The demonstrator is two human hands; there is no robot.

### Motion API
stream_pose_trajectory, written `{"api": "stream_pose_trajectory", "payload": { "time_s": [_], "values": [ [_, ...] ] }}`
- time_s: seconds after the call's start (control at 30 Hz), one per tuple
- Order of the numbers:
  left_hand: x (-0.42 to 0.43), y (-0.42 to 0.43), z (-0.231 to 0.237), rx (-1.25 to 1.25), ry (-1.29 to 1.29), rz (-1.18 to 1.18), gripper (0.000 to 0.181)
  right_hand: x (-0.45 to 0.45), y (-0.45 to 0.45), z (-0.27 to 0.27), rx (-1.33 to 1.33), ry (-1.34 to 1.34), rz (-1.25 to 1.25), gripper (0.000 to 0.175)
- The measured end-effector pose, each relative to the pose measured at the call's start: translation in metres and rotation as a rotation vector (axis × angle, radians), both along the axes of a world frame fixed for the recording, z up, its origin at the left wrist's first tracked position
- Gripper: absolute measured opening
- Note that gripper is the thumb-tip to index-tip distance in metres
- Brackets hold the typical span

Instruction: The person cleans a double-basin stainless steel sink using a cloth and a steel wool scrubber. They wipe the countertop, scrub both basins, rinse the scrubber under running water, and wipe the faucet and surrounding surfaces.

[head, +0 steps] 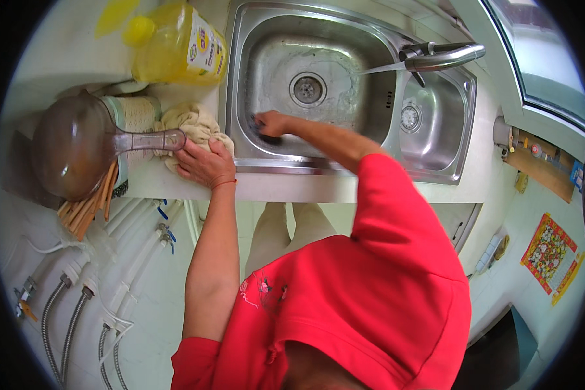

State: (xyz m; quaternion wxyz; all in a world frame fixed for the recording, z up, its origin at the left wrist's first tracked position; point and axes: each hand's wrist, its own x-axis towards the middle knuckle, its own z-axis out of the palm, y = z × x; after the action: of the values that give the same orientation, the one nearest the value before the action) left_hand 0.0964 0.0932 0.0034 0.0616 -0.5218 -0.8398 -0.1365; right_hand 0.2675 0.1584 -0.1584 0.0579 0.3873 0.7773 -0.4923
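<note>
My right hand (pixel 272 124) is inside the large basin of the stainless steel sink (pixel 341 117), at its near left corner. A dark scrubber (pixel 268 138), mostly hidden and blurred, is gripped in it against the basin wall. My left hand (pixel 207 163) lies flat on the counter edge left of the sink, holding nothing. Its fingers touch a crumpled beige cloth (pixel 192 122) and reach the handle end of a translucent brown water ladle (pixel 75 146). Water runs from the metal faucet (pixel 443 57) into the large basin, which has a round drain (pixel 308 89).
A yellow bottle of liquid (pixel 175 46) stands at the back left. Chopsticks (pixel 90 200) jut out below the ladle, beside a patterned container (pixel 139 114). A smaller basin (pixel 431 124) adjoins on the right. Pipes with blue-handled valves (pixel 165 234) run below the counter at left.
</note>
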Motion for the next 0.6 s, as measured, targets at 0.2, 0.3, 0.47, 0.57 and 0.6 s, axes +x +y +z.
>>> {"api": "stream_pose_trajectory", "payload": {
  "time_s": [0.2, 0.3, 0.47, 0.57, 0.6],
  "values": [
    [0.000, 0.000, -0.009, 0.060, 0.087, -0.046, 0.060, -0.031, 0.072, -0.037, -0.340, 0.413, -1.086, 0.037],
    [-0.001, 0.000, -0.012, 0.080, 0.084, -0.047, 0.059, -0.032, 0.135, -0.013, 0.001, 0.519, -1.306, 0.038],
    [-0.006, -0.001, -0.019, 0.084, 0.137, -0.031, 0.060, -0.039, 0.066, 0.023, 0.133, 0.444, -0.971, 0.034],
    [-0.004, -0.005, -0.013, 0.021, 0.065, -0.009, 0.060, -0.032, 0.047, 0.042, -0.021, 0.440, -0.878, 0.034],
    [-0.001, -0.002, -0.009, 0.009, 0.042, -0.005, 0.060, -0.031, 0.059, 0.039, 0.073, 0.414, -0.888, 0.035]
  ]
}}
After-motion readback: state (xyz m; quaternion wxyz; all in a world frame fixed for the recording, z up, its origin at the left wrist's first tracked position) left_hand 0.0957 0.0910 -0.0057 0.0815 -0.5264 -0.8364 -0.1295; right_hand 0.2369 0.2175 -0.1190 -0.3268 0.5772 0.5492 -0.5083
